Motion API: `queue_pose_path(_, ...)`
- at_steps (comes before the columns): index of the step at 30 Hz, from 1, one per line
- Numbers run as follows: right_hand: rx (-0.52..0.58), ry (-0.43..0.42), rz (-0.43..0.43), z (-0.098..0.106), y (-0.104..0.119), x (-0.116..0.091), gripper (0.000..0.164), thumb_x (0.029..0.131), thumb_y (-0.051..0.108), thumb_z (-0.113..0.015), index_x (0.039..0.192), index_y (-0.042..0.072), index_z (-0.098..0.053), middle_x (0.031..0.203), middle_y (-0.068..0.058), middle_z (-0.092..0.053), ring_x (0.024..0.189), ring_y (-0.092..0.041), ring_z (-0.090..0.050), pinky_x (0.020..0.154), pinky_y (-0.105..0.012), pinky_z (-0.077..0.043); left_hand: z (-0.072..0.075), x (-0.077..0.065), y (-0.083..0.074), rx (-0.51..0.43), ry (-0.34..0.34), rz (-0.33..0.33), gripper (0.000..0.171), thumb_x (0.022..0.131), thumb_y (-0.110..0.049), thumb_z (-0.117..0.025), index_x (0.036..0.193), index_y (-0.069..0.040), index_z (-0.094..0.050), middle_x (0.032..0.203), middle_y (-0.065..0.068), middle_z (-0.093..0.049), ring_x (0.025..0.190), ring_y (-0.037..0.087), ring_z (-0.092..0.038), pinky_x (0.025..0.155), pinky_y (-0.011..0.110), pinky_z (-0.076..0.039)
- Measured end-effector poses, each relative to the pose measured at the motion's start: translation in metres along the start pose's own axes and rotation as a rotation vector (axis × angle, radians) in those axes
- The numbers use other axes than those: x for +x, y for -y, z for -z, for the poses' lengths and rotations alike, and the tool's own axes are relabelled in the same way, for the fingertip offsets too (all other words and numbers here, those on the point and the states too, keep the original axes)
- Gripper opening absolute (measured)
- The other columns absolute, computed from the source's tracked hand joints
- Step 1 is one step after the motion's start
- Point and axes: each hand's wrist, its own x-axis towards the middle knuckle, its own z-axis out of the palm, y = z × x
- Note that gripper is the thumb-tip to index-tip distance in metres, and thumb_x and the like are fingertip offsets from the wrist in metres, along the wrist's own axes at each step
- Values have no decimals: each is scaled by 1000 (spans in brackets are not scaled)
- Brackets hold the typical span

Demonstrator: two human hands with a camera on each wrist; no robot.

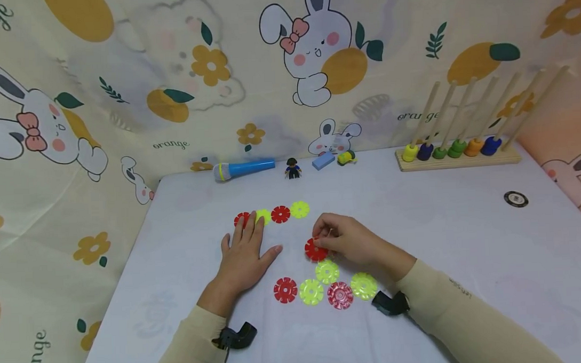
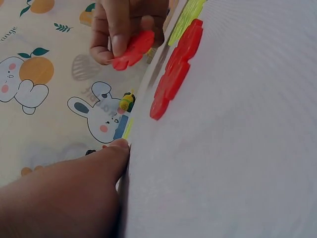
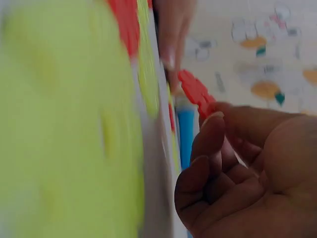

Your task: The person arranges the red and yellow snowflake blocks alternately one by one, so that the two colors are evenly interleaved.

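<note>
My right hand (image 1: 350, 241) pinches a red interlocking disc (image 1: 313, 250) by its edge, above a yellow disc (image 1: 327, 272). In the right wrist view the held disc (image 3: 195, 91) is tilted between thumb and fingers. My left hand (image 1: 242, 262) rests with fingers spread, its fingertips at a red disc (image 1: 239, 219) and a yellow disc (image 1: 265, 216), partly covering them. To their right in that row lie another red disc (image 1: 280, 214) and a yellow disc (image 1: 299, 209). Nearer me sit a red disc (image 1: 286, 290), a yellow one (image 1: 311, 292), a pinkish-red one (image 1: 340, 295) and a yellow one (image 1: 363, 286).
Along the table's back edge lie a blue toy microphone (image 1: 247, 168), a small toy figure (image 1: 292, 168), a blue block (image 1: 324, 160) and a yellow-green toy (image 1: 346, 157). At the back right stands a wooden peg rack (image 1: 458, 162) with coloured beads. A black-and-white round chip (image 1: 516, 198) lies in front of it.
</note>
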Motion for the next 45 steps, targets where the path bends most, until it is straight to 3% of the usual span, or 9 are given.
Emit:
queue_pose_path(6, 18, -175, -37, 34, -21, 8, 11, 95, 16, -62, 105, 18, -60, 100, -5, -60, 85, -24, -60, 73, -35, -53, 0, 0, -1, 7, 9, 4, 94, 83, -73, -46, 154, -18, -19, 159, 6, -9, 144, 31, -1, 104, 65, -8)
queue_pose_path(11, -9, -256, -107, 45, -30, 9, 25, 96, 24, -61, 120, 19, -62, 109, -3, -61, 91, -24, -58, 73, -34, -52, -1, 0, 0, 6, -4, -2, 94, 83, -73, -46, 154, -18, -19, 159, 6, -10, 143, 31, -1, 104, 65, -9)
queue_pose_path(14, -118, -235, -116, 45, -28, 8, 41, 93, 34, -64, 131, 21, -58, 123, -2, -56, 104, -25, -54, 80, -39, -52, -1, 0, 0, 6, -7, -1, 94, 83, -73, -47, 154, -18, -19, 159, 6, -10, 143, 31, -1, 104, 65, -9)
queue_pose_path(19, -523, -105, -36, 41, -23, 6, 58, 92, 39, -62, 144, 17, -46, 152, -4, -31, 137, -31, -24, 102, -54, -34, -1, 0, 0, 3, 3, 5, 95, 82, -73, -48, 154, -18, -19, 159, 6, -9, 143, 31, -1, 104, 65, -8)
queue_pose_path(21, -641, -43, -25, 40, -22, 5, 63, 92, 42, -60, 147, 19, -40, 156, -3, -23, 142, -33, -12, 104, -59, -26, 0, 0, 0, 1, 6, 6, 95, 82, -73, -48, 154, -18, -19, 159, 6, -9, 143, 31, -1, 104, 65, -8)
queue_pose_path(24, -730, 9, -35, 39, -23, 5, 69, 91, 49, -60, 150, 25, -34, 158, 1, -16, 143, -33, -3, 102, -61, -20, 1, 0, -1, -4, 10, 7, 95, 83, -72, -48, 154, -18, -18, 159, 6, -9, 143, 31, -1, 104, 65, -8)
queue_pose_path(29, -740, 19, -11, 37, -23, 12, 70, 90, 53, -57, 150, 28, -32, 158, 5, -14, 144, -30, 1, 99, -58, -18, 1, 0, -2, -5, 8, 8, 95, 83, -72, -48, 154, -18, -18, 159, 6, -9, 144, 31, -1, 105, 65, -8)
queue_pose_path(36, -706, 50, 33, 31, -20, 21, 67, 94, 48, -55, 151, 24, -31, 159, 3, -12, 144, -30, 3, 103, -64, -7, 1, 0, 0, -2, 21, 8, 95, 82, -74, -46, 155, -19, -17, 159, 5, -8, 143, 31, -1, 105, 65, -8)
queue_pose_path(45, -675, 47, 36, 31, -22, 24, 61, 96, 46, -51, 151, 26, -31, 158, 6, -12, 144, -29, 3, 103, -63, -5, 1, 1, 0, 0, 27, 17, 96, 82, -75, -45, 155, -20, -16, 160, 5, -7, 144, 30, 0, 105, 65, -7)
